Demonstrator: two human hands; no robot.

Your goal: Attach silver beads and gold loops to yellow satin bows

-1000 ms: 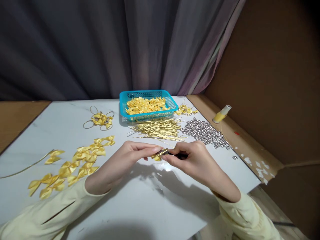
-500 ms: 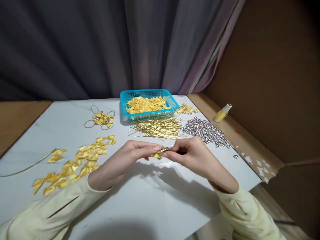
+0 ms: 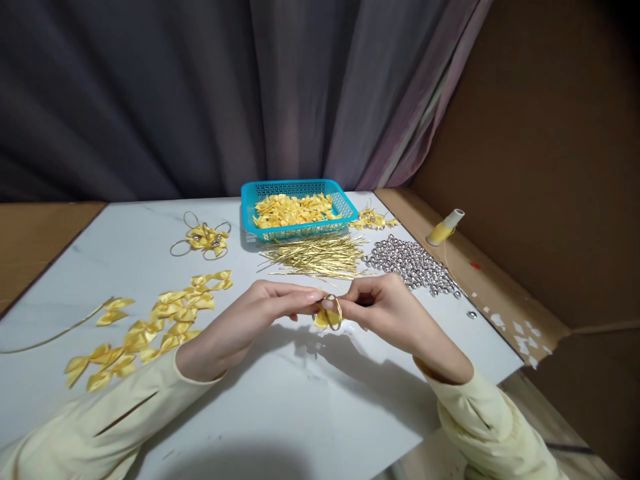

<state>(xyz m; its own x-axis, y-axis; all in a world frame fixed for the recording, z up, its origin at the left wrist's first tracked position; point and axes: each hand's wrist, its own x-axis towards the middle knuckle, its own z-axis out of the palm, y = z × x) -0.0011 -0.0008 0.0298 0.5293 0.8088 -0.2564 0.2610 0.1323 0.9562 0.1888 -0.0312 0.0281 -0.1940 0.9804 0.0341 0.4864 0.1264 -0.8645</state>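
My left hand [image 3: 260, 313] and my right hand [image 3: 390, 307] meet over the middle of the white table [image 3: 280, 413]. Between their pinched fingertips hangs a small yellow ribbon bow with a gold wire loop [image 3: 330, 315]. Both hands grip this piece, the left from the left side, the right from the right. A dark slim object shows faintly inside my right fingers; I cannot make out what it is.
Loose yellow bows [image 3: 150, 327] lie at the left. A blue basket [image 3: 345, 203] of bows stands at the back, gold wire strips [image 3: 315, 257] before it, silver bells [image 3: 415, 263] to the right. Finished looped bows [image 3: 203, 239] sit back left; a yellow bottle [image 3: 444, 228] lies on cardboard.
The gold strip that lay straight between my fingertips is now bent into a round loop hanging below them. Both hands stayed nearly in place.
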